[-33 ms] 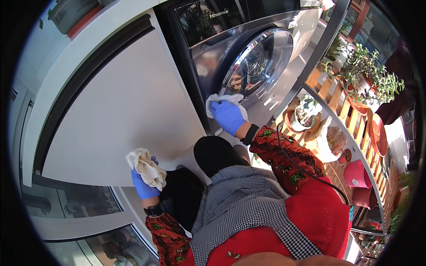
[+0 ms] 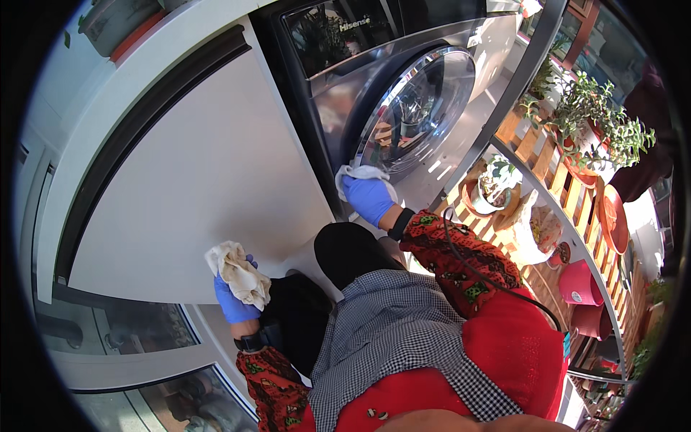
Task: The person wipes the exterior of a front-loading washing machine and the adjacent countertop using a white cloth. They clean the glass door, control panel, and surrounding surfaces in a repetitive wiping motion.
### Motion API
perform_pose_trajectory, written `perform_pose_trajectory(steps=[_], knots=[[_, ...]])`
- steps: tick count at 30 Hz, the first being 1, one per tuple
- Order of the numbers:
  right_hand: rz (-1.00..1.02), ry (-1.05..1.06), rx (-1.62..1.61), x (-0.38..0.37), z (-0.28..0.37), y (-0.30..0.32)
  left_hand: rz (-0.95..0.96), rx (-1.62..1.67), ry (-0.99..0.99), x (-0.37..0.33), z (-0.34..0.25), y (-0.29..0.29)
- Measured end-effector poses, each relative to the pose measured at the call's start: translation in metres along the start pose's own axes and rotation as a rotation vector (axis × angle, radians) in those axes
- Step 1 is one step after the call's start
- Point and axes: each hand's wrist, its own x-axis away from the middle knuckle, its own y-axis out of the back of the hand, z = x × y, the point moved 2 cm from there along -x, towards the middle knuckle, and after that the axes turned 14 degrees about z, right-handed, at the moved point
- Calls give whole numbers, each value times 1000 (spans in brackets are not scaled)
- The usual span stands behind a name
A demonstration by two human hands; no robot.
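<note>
My right hand (image 2: 370,199), in a blue-violet glove, presses a white cloth (image 2: 350,175) against the front of a dark grey washing machine (image 2: 335,115), just below the left rim of its round glass door (image 2: 421,108). Part of that cloth is hidden under the palm and fingers. Lower left, my left hand (image 2: 234,302), gloved alike, is closed around a crumpled cream-white cloth (image 2: 245,277). It is held by my knee, in front of a plain white panel (image 2: 194,173), and the bunched cloth covers most of its fingers.
A metal-framed stand with wooden slats (image 2: 576,194) curves along the right, bearing potted plants (image 2: 594,122) and a pink pot (image 2: 579,282). A grey planter (image 2: 119,29) sits on the ledge at the upper left. A thin black cable (image 2: 489,284) runs along my right sleeve.
My right hand and its cloth have slid slightly down the machine's front, toward me. My left hand and its cloth have hardly moved.
</note>
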Motion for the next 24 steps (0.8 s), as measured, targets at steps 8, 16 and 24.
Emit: perform_pose_trajectory(steps=[8, 16, 24], knots=[[135, -365, -725, 86, -20, -30, -69, -70, -26, 8, -2, -10], [-420, -178, -577, -31, -29, 63, -118, -173, -52, 0, 5, -28], [-182, -239, -955, 15, 14, -16, 121, -153, 12, -2, 1, -29]])
